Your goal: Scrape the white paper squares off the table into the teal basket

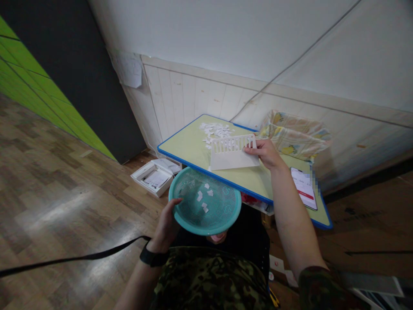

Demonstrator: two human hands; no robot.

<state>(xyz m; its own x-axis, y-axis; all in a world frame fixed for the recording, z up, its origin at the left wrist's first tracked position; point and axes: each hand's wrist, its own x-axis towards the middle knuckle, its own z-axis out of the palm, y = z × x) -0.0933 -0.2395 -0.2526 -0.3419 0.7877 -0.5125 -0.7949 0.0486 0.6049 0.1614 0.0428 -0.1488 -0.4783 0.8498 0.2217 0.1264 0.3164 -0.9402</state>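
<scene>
My left hand (168, 221) grips the left rim of a round teal plastic basket (222, 213), which is held just below the table's front edge. Several white paper scraps (200, 196) lie on its mesh bottom. In my right hand (263, 151) is a flat white slotted panel (234, 159), held by its right end over the table, slots toward the far side. Behind the panel, a pile of white paper scraps (215, 129) is spread on the pale yellow table (182, 137) with a blue edge; the panel hides part of it.
A cloth-lined basket (293, 137) stands at the table's back right, against the wall. Nearer, a phone (303, 188) lies by the right edge. An open white box (153, 176) is on the wooden floor at left. A grey cable (274, 79) runs along the wall.
</scene>
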